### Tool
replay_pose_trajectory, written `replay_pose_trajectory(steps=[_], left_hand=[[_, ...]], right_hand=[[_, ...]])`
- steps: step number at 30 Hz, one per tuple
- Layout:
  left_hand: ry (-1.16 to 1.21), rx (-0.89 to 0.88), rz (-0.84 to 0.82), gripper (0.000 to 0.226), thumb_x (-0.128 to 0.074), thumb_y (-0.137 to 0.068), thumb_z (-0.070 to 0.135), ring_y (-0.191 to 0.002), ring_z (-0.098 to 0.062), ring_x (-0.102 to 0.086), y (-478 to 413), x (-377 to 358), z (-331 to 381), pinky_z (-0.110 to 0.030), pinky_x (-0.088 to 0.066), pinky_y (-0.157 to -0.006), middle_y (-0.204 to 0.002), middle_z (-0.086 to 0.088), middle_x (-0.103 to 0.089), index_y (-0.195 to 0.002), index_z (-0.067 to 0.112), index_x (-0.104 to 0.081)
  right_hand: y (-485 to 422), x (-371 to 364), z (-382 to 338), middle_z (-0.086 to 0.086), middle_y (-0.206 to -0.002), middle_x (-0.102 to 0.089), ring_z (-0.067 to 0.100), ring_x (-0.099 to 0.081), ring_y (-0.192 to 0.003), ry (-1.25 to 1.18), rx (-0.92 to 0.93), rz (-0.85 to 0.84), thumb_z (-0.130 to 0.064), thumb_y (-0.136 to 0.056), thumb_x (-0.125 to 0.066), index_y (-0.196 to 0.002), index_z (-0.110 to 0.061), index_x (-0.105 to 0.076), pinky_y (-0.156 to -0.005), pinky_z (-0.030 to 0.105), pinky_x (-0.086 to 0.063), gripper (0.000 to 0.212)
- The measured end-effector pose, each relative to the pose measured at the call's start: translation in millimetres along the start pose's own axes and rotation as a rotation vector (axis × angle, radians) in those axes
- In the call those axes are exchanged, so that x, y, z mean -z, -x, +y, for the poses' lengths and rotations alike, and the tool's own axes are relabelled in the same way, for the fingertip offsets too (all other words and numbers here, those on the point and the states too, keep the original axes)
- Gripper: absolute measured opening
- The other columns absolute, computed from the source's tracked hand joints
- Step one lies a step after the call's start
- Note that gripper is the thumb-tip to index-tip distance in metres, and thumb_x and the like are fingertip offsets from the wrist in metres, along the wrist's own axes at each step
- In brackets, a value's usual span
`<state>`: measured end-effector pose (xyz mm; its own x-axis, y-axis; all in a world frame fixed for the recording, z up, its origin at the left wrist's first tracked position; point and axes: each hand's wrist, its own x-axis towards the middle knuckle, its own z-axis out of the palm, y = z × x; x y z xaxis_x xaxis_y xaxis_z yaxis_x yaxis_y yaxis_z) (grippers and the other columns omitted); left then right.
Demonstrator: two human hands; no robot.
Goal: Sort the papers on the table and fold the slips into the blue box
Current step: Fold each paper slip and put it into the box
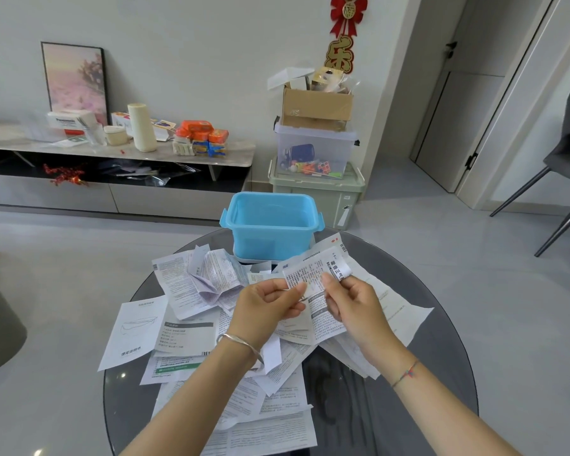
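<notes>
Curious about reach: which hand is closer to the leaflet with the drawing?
Left. Both pinch one slip, but the left hand is right of the leaflet, the right hand farther right.

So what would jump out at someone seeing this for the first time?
Probably the two hands at the centre: the left hand and right hand together pinch a printed slip above the table. Under them a messy spread of papers covers much of the round dark glass table. The bright blue box stands open at the table's far edge.
</notes>
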<state>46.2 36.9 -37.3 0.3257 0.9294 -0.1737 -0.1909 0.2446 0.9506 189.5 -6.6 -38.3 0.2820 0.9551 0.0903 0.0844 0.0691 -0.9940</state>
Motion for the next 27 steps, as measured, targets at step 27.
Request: replay_pose_trajectory(steps=[27], left_hand=[[0.069, 0.004, 0.022, 0.017, -0.074, -0.079, 0.01, -0.069, -0.008, -0.068, -9.0, 3.1, -8.4, -0.016, -0.055, -0.066, -0.081, -0.004, -0.074, -0.095, 0.009, -0.071]], right_hand=[[0.2, -15.9, 16.0, -0.007, -0.05, -0.043, 0.005, -0.038, -0.05, 0.065, 0.128, 0.13, -0.024, -0.097, -0.052, -0.065, -0.005, -0.049, -0.052, 0.016, -0.036, 0.037]])
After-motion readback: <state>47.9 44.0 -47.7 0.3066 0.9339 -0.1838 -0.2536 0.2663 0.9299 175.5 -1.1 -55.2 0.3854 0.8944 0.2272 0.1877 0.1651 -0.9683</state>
